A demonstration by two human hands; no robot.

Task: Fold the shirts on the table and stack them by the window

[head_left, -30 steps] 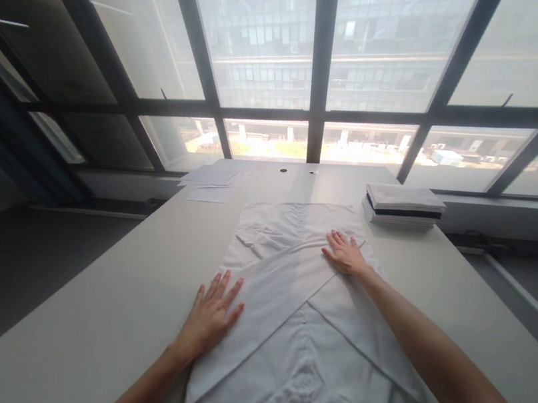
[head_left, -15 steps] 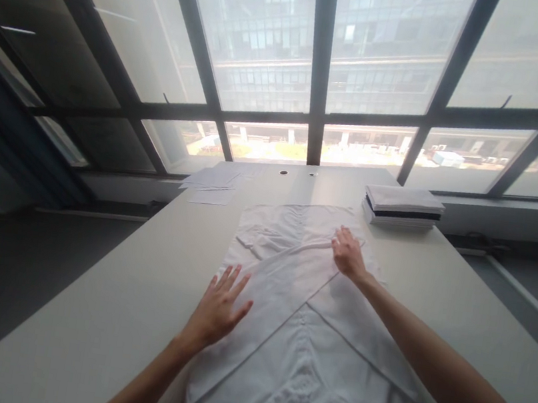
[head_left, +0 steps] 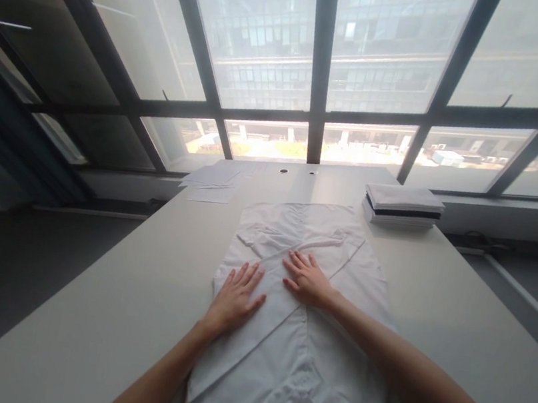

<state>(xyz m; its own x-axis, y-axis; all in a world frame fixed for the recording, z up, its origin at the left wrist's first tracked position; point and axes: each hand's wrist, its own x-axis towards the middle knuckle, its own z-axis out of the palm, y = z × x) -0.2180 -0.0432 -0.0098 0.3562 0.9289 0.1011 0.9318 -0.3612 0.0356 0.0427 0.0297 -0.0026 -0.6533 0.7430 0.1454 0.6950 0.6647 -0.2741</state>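
Note:
A white shirt (head_left: 248, 340) lies spread on the table, its sleeves folded across the body and its collar end closest to me. Flat on the shirt's left side rests my left hand (head_left: 238, 296), fingers spread. My right hand (head_left: 306, 280) lies on the cloth near the middle, where the folded sleeves cross, also with fingers apart. Neither hand grips the fabric. Wrinkles run down the centre of the shirt and around the collar. My right forearm covers part of its right side.
The white table (head_left: 133, 296) reaches to a large window wall. At its back right stands a stack of folded white cloth (head_left: 402, 205) with a dark layer inside. Loose paper sheets (head_left: 211, 183) lie at the back left. Two round holes pierce the far end.
My right hand has slid left and toward me, from the shirt's right side to its middle. My left hand has shifted slightly right and up. The shirt's right sleeve fold now lies further in.

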